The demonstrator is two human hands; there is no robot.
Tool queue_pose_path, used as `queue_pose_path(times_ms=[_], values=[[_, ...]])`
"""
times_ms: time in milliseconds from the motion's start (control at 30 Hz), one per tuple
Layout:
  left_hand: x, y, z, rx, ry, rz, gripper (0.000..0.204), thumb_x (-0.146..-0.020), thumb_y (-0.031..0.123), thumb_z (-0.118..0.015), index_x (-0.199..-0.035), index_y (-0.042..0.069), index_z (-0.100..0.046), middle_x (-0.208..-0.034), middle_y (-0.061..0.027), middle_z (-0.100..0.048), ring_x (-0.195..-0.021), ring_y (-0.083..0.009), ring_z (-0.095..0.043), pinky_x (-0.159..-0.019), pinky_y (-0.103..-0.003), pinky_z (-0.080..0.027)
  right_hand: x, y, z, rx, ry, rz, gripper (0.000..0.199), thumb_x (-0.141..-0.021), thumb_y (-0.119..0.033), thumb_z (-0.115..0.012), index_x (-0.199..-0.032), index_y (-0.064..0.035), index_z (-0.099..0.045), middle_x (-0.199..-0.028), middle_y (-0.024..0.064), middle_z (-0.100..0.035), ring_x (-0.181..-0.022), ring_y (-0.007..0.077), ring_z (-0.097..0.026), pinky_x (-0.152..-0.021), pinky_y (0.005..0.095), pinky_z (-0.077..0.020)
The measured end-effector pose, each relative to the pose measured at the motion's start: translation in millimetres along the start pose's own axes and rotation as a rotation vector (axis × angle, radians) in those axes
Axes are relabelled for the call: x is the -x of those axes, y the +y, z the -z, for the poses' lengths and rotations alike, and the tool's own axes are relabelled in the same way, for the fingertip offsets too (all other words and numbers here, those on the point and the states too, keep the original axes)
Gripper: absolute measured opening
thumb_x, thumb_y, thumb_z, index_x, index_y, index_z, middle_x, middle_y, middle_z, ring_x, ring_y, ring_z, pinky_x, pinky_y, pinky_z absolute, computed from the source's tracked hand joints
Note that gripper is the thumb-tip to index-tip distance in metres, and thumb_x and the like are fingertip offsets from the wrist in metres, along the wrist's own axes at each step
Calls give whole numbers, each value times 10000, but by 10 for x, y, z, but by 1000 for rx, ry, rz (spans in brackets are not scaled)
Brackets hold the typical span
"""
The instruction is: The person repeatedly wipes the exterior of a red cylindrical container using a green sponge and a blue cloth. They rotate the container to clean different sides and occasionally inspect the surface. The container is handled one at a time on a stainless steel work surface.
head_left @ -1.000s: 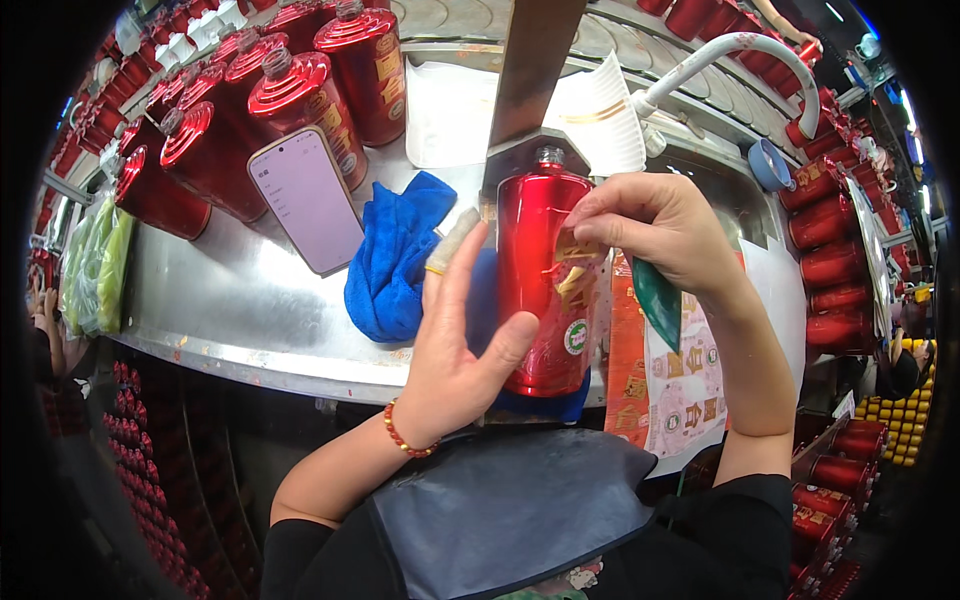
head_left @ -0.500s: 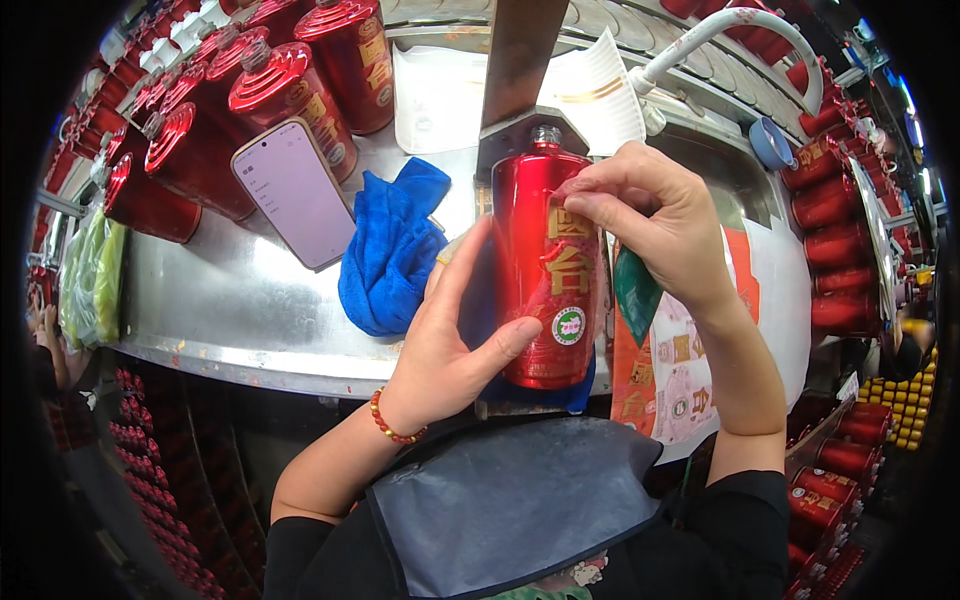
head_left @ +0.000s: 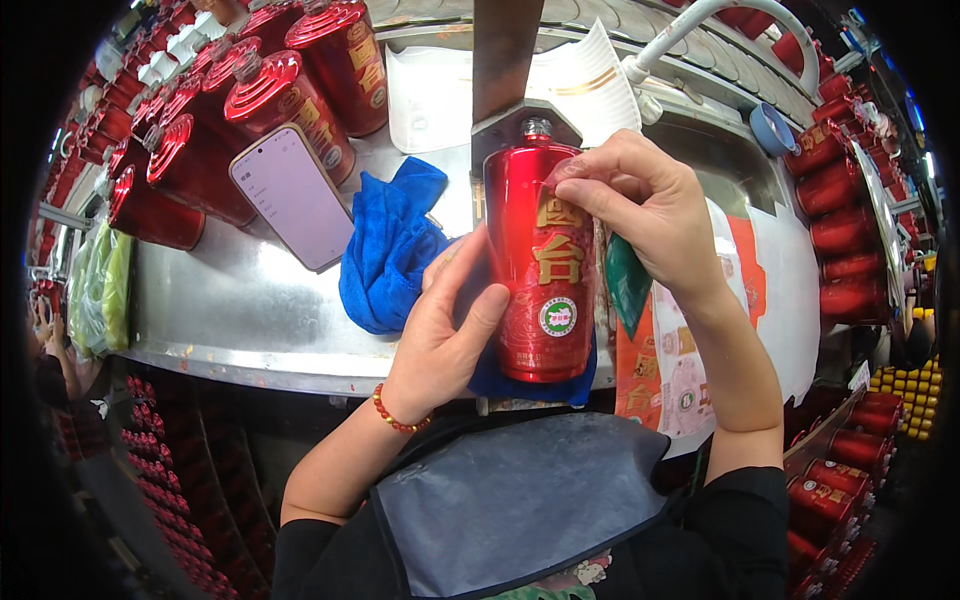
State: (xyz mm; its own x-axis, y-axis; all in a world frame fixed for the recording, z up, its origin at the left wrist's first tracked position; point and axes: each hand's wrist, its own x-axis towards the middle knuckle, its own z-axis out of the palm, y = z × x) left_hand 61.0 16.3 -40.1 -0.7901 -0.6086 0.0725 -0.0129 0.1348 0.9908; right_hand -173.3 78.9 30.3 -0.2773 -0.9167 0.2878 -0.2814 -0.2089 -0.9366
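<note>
A glossy red bottle (head_left: pixel 515 255) with gold characters and a round green-and-white emblem is in front of me, its clear neck toward the far side. My left hand (head_left: pixel 445 310) steadies it, fingers along its left side and thumb against the front. Between thumb and fingertips, my right hand (head_left: pixel 640 205) pinches a thin see-through film (head_left: pixel 562 174) at the upper end of the gold characters. Below that hand shows a green pointed piece (head_left: pixel 628 285); whether the hand holds it is hidden. Under the bottle's near end lies blue cloth (head_left: pixel 575 388).
A blue towel (head_left: pixel 385 262) and a phone (head_left: pixel 290 196) lie to the left on the metal worktop (head_left: pixel 250 330). Several red bottles (head_left: pixel 335 70) crowd the far left. Printed label sheets (head_left: pixel 690 385) lie at right, near a sink with a white pipe (head_left: pixel 715 15). A metal post (head_left: pixel 503 60) rises behind the bottle.
The bottle has turned a little, bringing its emblem and characters further left. My left thumb has slid left on it. The film in my right hand's pinch stands out more from the bottle.
</note>
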Motion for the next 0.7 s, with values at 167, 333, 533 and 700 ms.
queue_pose_path(times_ms=[167, 333, 533, 700], values=[[49, -80, -40, 149, 47, 52, 714, -1034, 250, -633, -1610, 0, -293, -1585, -166, -401, -1474, -268, -361, -1218, -400, -288, -11, 4, -3, -5, -10, -2, 121, -915, -64, -750, -1017, -1, -771, -1001, 55, -698, -812, 94, -687, -680, 225, -533], [36, 112, -153, -100, 52, -4, 970, -895, 311, -806, -1612, -16, -240, -1558, -221, -397, -1461, -343, -334, -1216, -443, -265, -28, 29, 14, -37, -19, -30, 122, -918, -77, -756, -1010, 1, -768, -1013, 48, -699, -812, 95, -684, -685, 234, -539], [-18, 259, -206, -23, 32, 96, 1070, -835, 351, -858, -1608, -16, -216, -1519, -227, -412, -1435, -359, -345, -1204, -466, -275, -43, 18, 39, -86, -41, -87, 129, -924, -93, -767, -1006, 7, -759, -1013, 42, -716, -798, 86, -679, -687, 236, -542], [-19, 284, -195, -5, 16, 137, 1099, -823, 368, -865, -1614, -12, -203, -1510, -230, -418, -1436, -360, -346, -1204, -461, -279, -53, 30, 66, -81, -66, -72, 139, -924, -91, -770, -1025, 3, -753, -991, 39, -734, -805, 78, -681, -692, 229, -542]])
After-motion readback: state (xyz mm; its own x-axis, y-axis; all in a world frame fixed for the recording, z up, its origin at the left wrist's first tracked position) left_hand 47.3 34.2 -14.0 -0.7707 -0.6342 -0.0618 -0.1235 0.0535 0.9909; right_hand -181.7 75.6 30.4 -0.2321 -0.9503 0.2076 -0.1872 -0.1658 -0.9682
